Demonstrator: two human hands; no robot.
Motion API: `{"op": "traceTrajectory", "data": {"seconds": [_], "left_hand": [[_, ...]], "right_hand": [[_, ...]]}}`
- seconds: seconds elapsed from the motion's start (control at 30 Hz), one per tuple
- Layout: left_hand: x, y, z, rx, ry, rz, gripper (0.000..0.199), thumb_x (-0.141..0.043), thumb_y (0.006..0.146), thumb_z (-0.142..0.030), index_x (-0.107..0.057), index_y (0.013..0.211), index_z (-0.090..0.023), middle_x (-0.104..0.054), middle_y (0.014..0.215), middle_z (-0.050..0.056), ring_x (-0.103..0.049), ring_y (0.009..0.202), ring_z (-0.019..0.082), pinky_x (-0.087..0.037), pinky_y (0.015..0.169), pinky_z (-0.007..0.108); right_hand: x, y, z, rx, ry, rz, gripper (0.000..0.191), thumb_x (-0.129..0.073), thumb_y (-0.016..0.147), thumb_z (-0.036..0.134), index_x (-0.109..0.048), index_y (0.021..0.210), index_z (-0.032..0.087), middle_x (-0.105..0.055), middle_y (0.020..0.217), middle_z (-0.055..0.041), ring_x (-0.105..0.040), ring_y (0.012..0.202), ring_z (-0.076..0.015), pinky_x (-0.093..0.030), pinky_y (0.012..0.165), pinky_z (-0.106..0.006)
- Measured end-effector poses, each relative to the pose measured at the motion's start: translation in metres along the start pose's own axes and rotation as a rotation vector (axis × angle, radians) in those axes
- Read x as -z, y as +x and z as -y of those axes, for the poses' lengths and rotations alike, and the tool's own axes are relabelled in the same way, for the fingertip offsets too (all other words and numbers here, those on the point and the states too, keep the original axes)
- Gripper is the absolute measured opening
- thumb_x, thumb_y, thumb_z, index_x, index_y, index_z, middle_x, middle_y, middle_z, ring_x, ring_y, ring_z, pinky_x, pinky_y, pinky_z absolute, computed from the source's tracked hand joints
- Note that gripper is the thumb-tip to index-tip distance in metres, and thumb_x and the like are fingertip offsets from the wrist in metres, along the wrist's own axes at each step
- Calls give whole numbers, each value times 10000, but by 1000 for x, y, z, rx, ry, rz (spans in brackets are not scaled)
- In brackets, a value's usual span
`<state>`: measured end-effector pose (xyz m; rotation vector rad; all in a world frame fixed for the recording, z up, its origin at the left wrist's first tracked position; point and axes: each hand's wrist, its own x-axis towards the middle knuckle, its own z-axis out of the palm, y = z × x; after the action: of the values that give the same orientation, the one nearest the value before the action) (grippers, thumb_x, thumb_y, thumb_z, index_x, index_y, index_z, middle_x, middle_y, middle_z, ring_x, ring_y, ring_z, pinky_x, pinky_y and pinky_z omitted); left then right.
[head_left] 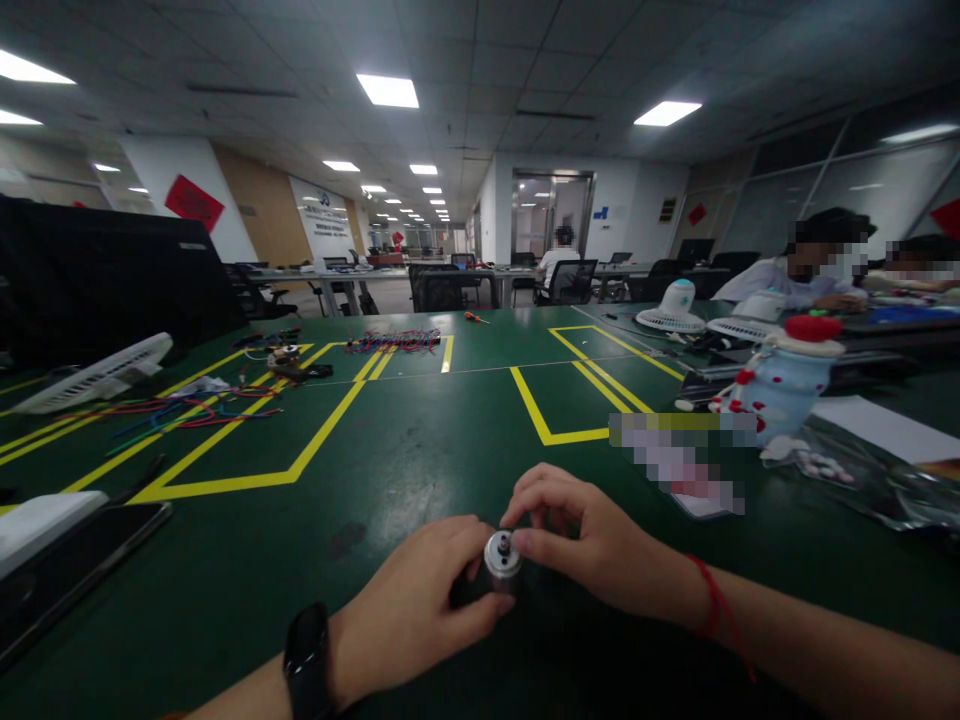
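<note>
A small silver metal cylinder [502,562] with a short shaft and holes on its top face stands upright near the front middle of the green table [420,450]. My left hand [424,600], a black watch on its wrist, is closed around the cylinder from the left, its thumb low at the front. From the right, my right hand [577,535] touches the top rim near the shaft with curled fingers and thumb; a red string circles that wrist. Whether those fingertips pinch a small part is hidden.
Loose wires [217,405] and a small motor assembly [285,360] lie at the left. A phone [75,570] is at the left edge. To the right stand a light-blue cup [787,385] and white fans [671,308]. A person [795,265] sits behind them.
</note>
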<state>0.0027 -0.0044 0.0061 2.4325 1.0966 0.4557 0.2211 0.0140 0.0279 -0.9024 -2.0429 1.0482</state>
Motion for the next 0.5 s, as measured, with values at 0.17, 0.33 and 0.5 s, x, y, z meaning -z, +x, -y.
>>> {"op": "traceTrajectory", "data": {"seconds": [0.17, 0.33, 0.5], "left_hand": [[2, 0, -2, 5, -7, -1, 166, -609, 884, -318, -508, 847, -192, -553, 821, -6, -476, 717, 164, -331, 634, 272], [2, 1, -1, 8, -30, 13, 157, -616, 885, -307, -508, 860, -197, -549, 825, -19, -475, 717, 157, -318, 627, 268], [3, 1, -2, 17, -22, 8, 166, -611, 885, -309, -500, 844, -194, -546, 820, -17, -471, 717, 159, -314, 626, 268]], "right_hand": [[23, 6, -23, -180, 10, -167, 165, -604, 881, 320, -631, 868, 158, -577, 750, 7, -529, 686, -133, -419, 624, -259], [30, 6, -43, -290, -43, -173, 209, -599, 878, 344, -655, 901, 145, -604, 745, 2, -535, 670, -135, -415, 614, -263], [23, 4, -45, -237, -100, -83, 209, -616, 868, 345, -662, 878, 142, -635, 772, -17, -557, 687, -143, -423, 612, -263]]}}
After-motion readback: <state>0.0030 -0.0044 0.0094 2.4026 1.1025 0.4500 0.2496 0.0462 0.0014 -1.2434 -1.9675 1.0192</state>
